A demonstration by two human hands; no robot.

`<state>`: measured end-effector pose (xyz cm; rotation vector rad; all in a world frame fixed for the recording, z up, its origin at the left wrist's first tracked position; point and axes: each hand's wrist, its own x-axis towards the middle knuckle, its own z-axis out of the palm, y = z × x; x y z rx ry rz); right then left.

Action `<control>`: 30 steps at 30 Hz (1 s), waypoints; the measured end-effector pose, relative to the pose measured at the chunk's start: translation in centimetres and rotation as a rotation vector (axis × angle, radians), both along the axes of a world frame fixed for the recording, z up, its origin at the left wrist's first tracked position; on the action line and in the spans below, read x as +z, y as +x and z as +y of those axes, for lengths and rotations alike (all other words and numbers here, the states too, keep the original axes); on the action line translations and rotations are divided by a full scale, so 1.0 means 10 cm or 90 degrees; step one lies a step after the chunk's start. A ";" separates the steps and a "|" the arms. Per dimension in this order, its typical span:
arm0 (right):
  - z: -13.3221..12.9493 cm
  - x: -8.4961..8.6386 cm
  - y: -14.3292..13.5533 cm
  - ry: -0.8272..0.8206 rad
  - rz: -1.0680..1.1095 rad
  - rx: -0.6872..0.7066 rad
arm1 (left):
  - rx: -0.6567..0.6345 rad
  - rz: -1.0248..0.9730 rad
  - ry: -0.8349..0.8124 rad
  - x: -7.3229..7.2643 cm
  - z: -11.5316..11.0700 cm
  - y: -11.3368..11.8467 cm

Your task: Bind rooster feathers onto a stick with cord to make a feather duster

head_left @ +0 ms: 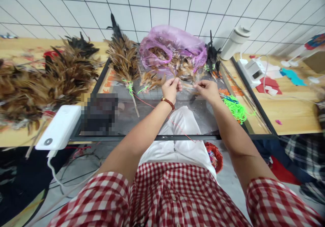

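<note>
Both hands are over a glass-topped, black-framed table (144, 137), close to loose brown feathers (188, 66) spilling from a purple plastic bag (177, 39). My left hand (171, 91), with a bead bracelet at the wrist, is closed in a pinch; what sits between its fingertips is too small to make out. A short way to the right, my right hand (208, 90) pinches a feather at the edge of the pile, its fingertips partly blending with the feathers. A small feather bunch (152, 80) lies left of my left hand, beside a larger feather bundle (123, 59) on a stick.
Green cords (236, 108) lie right of my right forearm. A white bottle (235, 42) and black feathers (212, 56) stand behind. At left are a white power bank (59, 127) and a heap of feather bundles (50, 78). A red basket (215, 156) sits below the table edge.
</note>
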<state>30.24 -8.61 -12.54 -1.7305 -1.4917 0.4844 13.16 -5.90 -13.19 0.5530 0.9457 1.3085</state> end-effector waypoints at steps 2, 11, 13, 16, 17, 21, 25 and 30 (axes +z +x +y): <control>0.01 0.01 -0.01 0.025 0.049 -0.018 | -0.019 0.012 0.001 0.00 -0.01 0.00; 0.00 -0.05 -0.19 -0.021 0.536 0.079 | -0.123 0.027 0.032 0.01 -0.14 0.02; -0.02 -0.05 -0.24 -0.025 0.532 0.087 | -0.132 0.028 0.038 0.00 -0.14 0.02; -0.04 -0.07 -0.30 -0.025 0.503 0.092 | -0.144 0.035 0.050 -0.02 -0.13 0.03; -0.05 -0.07 -0.31 -0.030 0.495 0.096 | -0.150 0.041 0.056 -0.04 -0.13 0.03; -0.06 -0.09 -0.32 -0.062 0.449 0.127 | -0.173 0.062 0.078 -0.06 -0.13 0.04; -0.02 -0.10 -0.14 0.004 0.200 0.095 | -0.143 0.024 0.051 -0.03 -0.12 0.01; 0.05 -0.19 0.05 0.131 -0.120 0.048 | -0.055 0.003 -0.002 -0.03 -0.04 -0.03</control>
